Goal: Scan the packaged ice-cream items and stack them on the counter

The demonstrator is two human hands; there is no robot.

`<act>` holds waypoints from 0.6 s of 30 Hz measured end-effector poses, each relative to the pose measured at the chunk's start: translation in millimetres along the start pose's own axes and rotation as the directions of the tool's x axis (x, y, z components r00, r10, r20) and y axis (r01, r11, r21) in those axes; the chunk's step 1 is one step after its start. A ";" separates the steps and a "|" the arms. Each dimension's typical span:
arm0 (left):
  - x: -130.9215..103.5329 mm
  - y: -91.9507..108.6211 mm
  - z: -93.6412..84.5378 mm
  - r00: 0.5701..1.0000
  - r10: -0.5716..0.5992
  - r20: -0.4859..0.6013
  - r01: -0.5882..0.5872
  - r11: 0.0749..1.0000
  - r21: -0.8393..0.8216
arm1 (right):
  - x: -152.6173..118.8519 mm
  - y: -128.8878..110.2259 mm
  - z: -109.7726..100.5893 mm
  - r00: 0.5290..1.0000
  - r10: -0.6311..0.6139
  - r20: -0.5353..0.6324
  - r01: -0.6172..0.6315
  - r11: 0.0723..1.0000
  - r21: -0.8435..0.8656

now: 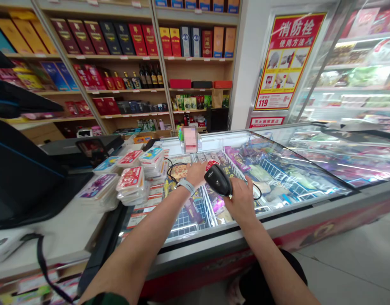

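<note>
My right hand (242,200) is wrapped round the handle of a black barcode scanner (217,180), whose head points left toward my left hand. A dark cable loops out beside that hand. My left hand (196,171), with a pale-banded watch (186,185) on the wrist, reaches over the glass top of the chest freezer (239,228). Its fingers look closed at the edge of a small red-and-white package (211,163), which the scanner partly hides. Wire baskets (207,207) with frozen packs show through the glass under both hands.
Stacked plastic-lidded boxes (131,180) stand on the counter to the left, near a black checkout machine (26,169) and a phone (89,151). A partly blurred pink item (190,140) stands at the freezer's far edge. Behind are shelves (118,57) of boxed bottles.
</note>
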State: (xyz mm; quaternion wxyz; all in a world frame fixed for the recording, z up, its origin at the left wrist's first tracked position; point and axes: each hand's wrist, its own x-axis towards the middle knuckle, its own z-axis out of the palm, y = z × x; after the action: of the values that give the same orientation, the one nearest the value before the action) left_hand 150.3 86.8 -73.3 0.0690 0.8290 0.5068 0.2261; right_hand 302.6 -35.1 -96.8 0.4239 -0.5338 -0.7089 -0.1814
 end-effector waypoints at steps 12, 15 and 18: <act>-6.5 -26.2 -19.5 0.989 -0.149 -0.018 0.111 0.806 -0.581 | -1.7 1.5 0.7 1.000 0.007 0.005 -0.007 1.000 0.029; -20.3 -35.9 -32.1 0.984 -0.151 0.097 0.172 0.638 -0.751 | -1.0 1.1 0.1 1.000 -0.010 -0.009 0.010 0.999 0.035; -33.8 -42.6 -40.3 0.951 -0.146 0.274 0.301 0.224 -0.927 | -0.3 0.6 -0.5 1.000 -0.026 -0.015 0.027 0.999 0.038</act>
State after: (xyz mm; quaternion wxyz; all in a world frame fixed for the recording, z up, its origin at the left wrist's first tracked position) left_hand 84.9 73.0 -62.4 0.6213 0.5465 0.3724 0.4203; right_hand 303.4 -35.4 -96.9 0.4368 -0.5148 -0.7161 -0.1771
